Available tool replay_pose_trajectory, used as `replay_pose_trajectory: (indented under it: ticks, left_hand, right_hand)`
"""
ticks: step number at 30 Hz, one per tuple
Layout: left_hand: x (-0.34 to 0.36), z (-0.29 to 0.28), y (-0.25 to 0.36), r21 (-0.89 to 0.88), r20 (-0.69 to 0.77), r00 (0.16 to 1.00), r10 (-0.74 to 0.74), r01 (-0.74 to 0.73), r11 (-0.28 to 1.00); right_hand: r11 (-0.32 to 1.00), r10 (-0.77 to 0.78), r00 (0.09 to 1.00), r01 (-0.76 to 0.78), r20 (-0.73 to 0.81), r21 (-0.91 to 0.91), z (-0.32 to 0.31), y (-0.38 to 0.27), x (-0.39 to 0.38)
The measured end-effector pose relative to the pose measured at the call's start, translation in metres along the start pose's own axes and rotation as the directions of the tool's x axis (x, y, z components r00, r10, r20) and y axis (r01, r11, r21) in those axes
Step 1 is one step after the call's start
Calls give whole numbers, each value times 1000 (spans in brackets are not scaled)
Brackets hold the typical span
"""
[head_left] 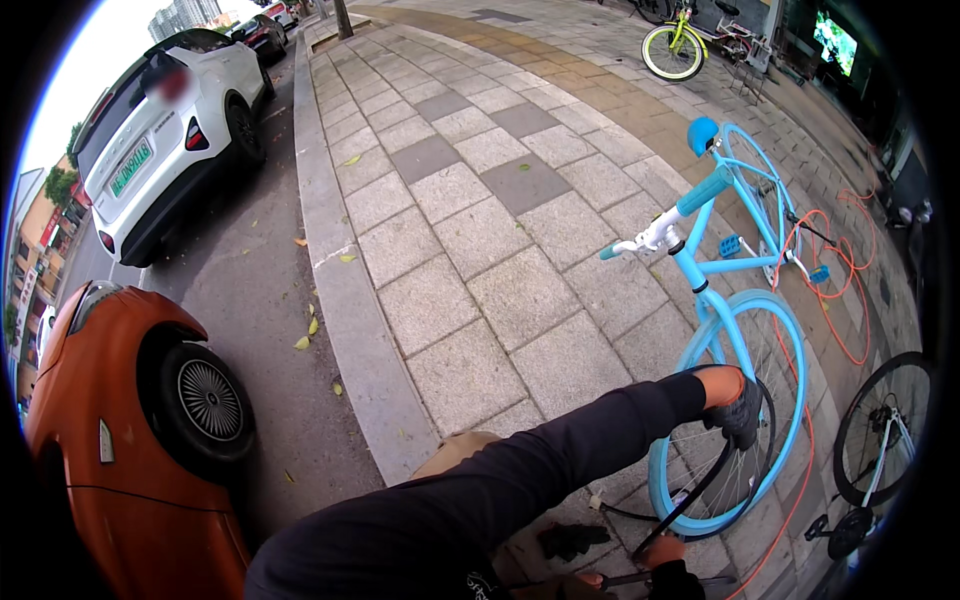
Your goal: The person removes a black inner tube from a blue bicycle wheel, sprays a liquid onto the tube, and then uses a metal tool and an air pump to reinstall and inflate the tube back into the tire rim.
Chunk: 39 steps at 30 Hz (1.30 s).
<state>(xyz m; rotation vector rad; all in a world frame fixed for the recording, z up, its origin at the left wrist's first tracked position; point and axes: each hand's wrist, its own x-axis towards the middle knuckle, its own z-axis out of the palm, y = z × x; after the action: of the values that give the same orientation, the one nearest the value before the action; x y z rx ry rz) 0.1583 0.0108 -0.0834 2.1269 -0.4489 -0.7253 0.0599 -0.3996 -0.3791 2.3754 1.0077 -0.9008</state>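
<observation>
A light-blue bicycle stands on the right, its front wheel near me. My left hand, in a dark glove, is closed on a black rubber loop that hangs across that wheel. My right hand is low by the wheel's bottom, near the loop's lower part, fingers curled; what it holds is unclear. A dark bar lies at the bottom edge beside it. A crumpled dark item rests on the paving near a black hose end. My left forearm hides some ground.
An orange car and a white car line the kerb on my left. A yellow bicycle is farther back on the paving. An orange hose loops along the right, beside another bicycle.
</observation>
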Motion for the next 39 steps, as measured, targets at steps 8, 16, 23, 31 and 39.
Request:
replay_pose_trajectory:
  ticks: [8,16,23,31,39]
  left_hand:
    - [30,20,6,30,85,995,46,-49,998]
    - [-26,-8,1,-135,-39,999,-6,0,991]
    - [53,-6,-149,597,-427,811,401,-80,798]
    - [-37,-77,-142,86,-191,966,177,-164,983]
    - [-11,-50,-103,-226,-112,978,178,-199,954]
  right_hand:
    - [1000,-31,996,31,-82,0,30,-9,23]
    - [977,-169,863,81,-477,-199,40,-7,41]
    - [985,-144,655,165,-742,-46,-15,-30,9]
    - [612,648,741,-368,-177,700,-40,11,-46]
    - [564,767,613,-504,-190,654,-29,27,-85]
